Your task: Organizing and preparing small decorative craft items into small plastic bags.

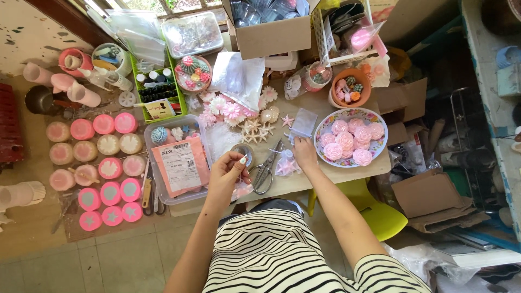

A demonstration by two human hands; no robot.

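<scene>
Head view: the person, in a black-and-white striped top, leans over a small table point(304, 182) crowded with craft pieces. The left hand point(230, 169) is near the middle of the table, its fingers curled together around a small round tape roll point(242, 152), the thumb and forefinger pinching at its rim. The right hand point(304, 152) sits a little to the right, its fingers closed on the lower edge of a small clear plastic bag point(303, 123) that stands up from the tabletop. Between the two hands lie a pair of scissors point(266, 169), handles toward the near edge, and a wrapped pink star piece point(285, 166) just beside the right hand. To the right of the bag, a flowered plate point(323, 126) holds pink rose-shaped pieces point(347, 141). Beyond it stands a terracotta bowl point(347, 102) with small coloured bits. At the left of the table, a clear tray point(154, 187) carries a pink parcel point(180, 165). On the floor farther left are rows of round pink and cream moulds point(100, 163). A cardboard box point(271, 35) stands at the far side.
</scene>
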